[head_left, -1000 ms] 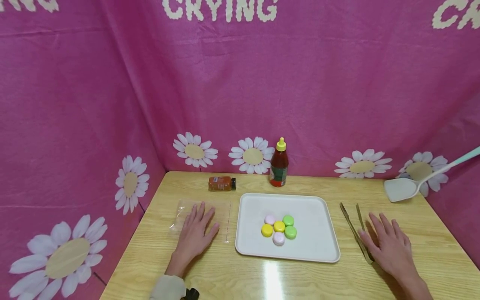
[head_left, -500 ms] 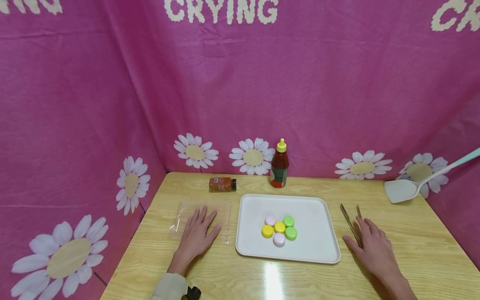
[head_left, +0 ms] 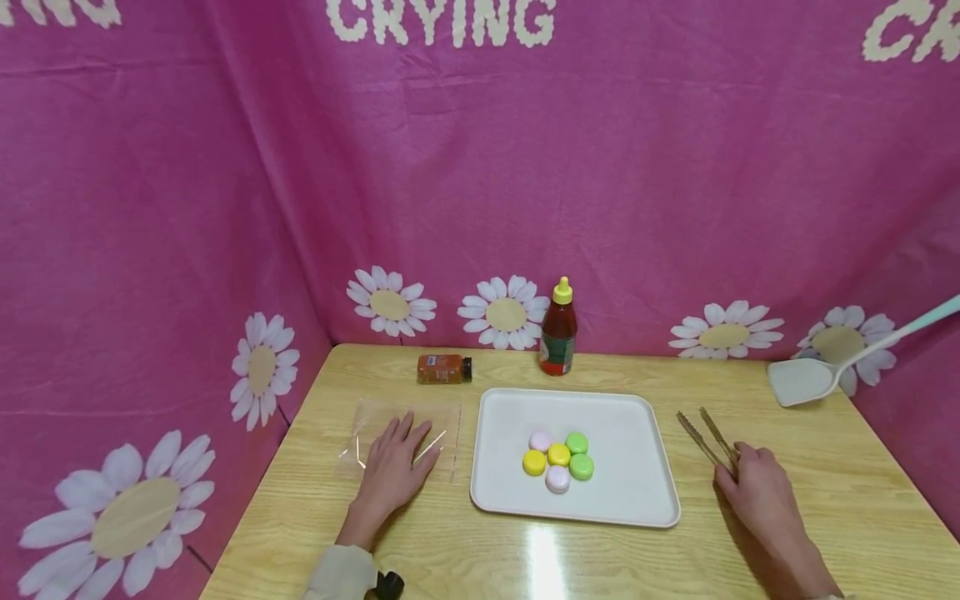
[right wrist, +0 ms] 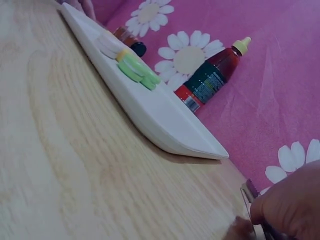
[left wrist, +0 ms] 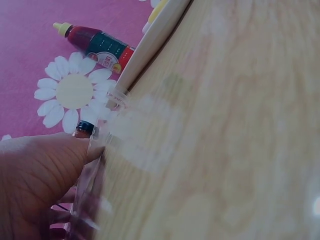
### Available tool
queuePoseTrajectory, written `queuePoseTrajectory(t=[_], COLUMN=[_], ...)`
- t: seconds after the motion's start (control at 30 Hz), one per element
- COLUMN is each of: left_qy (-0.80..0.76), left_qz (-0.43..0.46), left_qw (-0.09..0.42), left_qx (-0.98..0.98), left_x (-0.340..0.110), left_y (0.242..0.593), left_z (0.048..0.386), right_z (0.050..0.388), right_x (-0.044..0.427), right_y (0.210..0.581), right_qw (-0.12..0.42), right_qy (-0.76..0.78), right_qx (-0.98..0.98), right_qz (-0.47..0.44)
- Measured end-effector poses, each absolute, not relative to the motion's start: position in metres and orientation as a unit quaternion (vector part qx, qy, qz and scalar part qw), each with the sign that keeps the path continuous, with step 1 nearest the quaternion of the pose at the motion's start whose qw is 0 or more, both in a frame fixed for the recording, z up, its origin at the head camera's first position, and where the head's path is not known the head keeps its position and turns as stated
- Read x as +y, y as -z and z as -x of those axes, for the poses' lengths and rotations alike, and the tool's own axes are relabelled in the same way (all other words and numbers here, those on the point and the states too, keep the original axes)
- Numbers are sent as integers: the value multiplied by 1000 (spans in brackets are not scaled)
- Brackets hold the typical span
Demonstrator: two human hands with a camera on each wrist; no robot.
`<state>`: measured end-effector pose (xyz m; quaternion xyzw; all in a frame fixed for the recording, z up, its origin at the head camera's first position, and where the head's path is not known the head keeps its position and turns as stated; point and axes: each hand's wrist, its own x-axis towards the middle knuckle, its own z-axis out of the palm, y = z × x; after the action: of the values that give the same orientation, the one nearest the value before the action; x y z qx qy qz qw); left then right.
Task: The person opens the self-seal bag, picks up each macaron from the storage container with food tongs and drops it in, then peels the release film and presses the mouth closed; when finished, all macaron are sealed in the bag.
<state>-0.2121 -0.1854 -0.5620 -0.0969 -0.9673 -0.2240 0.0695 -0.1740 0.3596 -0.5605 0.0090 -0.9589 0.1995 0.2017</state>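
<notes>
My left hand [head_left: 393, 471] rests on a clear plastic bag [head_left: 444, 421] left of the tray, fingers spread. In the left wrist view its thumb lies against the bag's edge. My right hand [head_left: 763, 500] grips metal tongs [head_left: 698, 437] on the tray's right side, their toothed tips apart and pointing away from me. Most of the tongs' rear end is hidden by the hand. Between the hands sits a white tray [head_left: 630, 483] with several macarons: yellow [head_left: 534, 462], green [head_left: 581, 466] and pale lilac [head_left: 557, 478] ones, clustered left of its middle.
Behind the tray stands a sauce bottle [head_left: 558, 329] with a yellow cap. A small spice jar [head_left: 441, 369] lies on its side at the back left. At the back right a white spatula [head_left: 802, 380] leans on the pink curtain [head_left: 615, 167].
My right hand has come left over the tongs and closed its fingers round them; their tips have shifted slightly left. The left hand has hardly moved.
</notes>
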Motion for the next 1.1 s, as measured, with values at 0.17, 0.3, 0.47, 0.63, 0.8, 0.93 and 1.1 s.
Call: queuePoseTrajectory(t=[0.17, 0.3, 0.47, 0.63, 0.8, 0.93, 1.1], left_qy=[232, 232, 224, 230, 240, 237, 237], left_qz=[94, 98, 90, 85, 84, 98, 104], left_qw=[79, 77, 73, 82, 97, 139, 183], left_qx=[-965, -965, -968, -966, -962, -956, -948], left_x=[-183, -185, -190, -190, -187, -187, -185], left_y=[561, 560, 557, 555, 551, 553, 555], left_z=[212, 209, 207, 208, 214, 219, 224], right_z=[168, 169, 169, 162, 159, 155, 150], right_x=[357, 355, 354, 353, 352, 351, 350], right_y=[552, 540, 533, 531, 528, 528, 529], right_qw=[153, 85, 77, 74, 71, 50, 25], right_qy=[-220, -215, -202, -205, -201, -200, -203], right_qx=[-963, -972, -976, -976, -977, -978, -979], right_qz=[24, 39, 17, 17, 20, 14, 11])
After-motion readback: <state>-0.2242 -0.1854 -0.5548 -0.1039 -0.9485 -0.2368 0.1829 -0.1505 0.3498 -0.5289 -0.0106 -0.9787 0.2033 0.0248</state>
